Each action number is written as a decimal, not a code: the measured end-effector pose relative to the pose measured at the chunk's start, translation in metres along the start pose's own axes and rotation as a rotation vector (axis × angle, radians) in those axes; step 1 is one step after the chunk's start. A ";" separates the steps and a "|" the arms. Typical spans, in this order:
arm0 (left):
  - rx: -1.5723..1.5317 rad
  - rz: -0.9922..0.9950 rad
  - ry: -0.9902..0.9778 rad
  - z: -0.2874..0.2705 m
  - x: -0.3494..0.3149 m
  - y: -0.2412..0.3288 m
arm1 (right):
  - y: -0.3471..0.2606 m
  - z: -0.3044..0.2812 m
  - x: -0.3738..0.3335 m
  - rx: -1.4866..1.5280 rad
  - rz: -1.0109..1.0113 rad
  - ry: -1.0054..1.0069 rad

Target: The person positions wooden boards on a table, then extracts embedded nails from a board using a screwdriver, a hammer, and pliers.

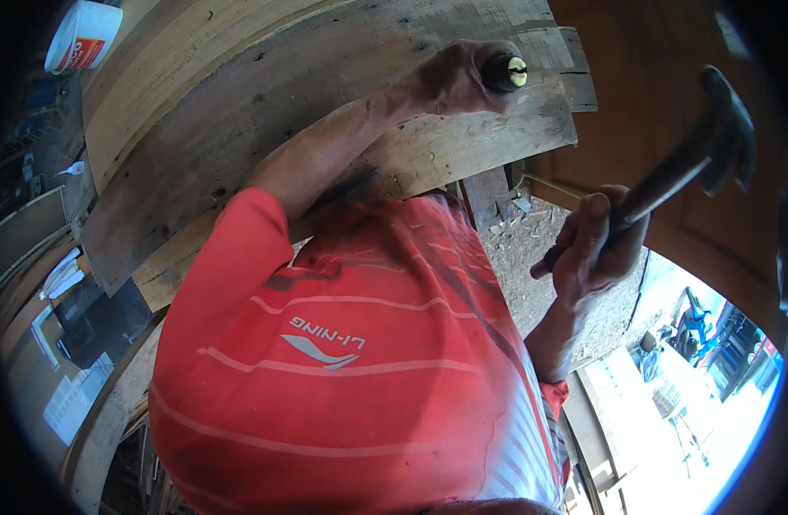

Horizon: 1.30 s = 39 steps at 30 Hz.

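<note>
My left hand [475, 81] rests on the wide wooden board [231, 103], closed round an upright tool handle [507, 73]. Only the handle's dark, round end with a pale yellow, split middle shows; its lower part is hidden by the hand. Off to the right, my right hand [602, 245] grips a claw hammer [669, 182] by its dark shaft. The hammer is raised, its metal head up and to the right, apart from the board and the handle. A thin dark object [346, 184] lies on the board beside my left forearm.
A reddish-brown wooden panel [669, 112] stands along the right. Wood shavings cover the ground [531, 249] below. A white bucket [85, 39] sits at the far left corner. A dark flat case-like object [110, 326] is at the left. Bright daylight and a blue motorbike [694, 322] show at the lower right.
</note>
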State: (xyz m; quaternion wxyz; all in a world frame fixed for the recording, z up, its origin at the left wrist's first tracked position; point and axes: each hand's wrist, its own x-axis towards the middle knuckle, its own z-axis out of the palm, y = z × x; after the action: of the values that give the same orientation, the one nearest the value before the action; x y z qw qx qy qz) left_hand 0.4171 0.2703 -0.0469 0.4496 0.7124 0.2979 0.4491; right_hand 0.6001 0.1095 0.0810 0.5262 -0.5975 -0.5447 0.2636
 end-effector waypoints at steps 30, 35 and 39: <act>-0.297 -0.273 -0.094 -0.029 0.013 0.000 | 0.057 0.002 -0.018 -0.194 0.400 -0.171; -0.194 -0.287 -0.100 -0.024 0.013 0.017 | 0.048 0.001 -0.016 -0.159 0.389 -0.142; -0.111 -0.192 -0.144 -0.021 0.011 0.005 | 0.024 0.005 -0.011 -0.030 0.147 -0.014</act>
State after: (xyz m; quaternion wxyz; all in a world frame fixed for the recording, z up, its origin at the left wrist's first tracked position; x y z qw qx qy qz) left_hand 0.4023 0.2850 -0.0344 0.5495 0.6851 0.3064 0.3672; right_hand 0.6016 0.1049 0.0551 0.4925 -0.6419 -0.5067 0.2977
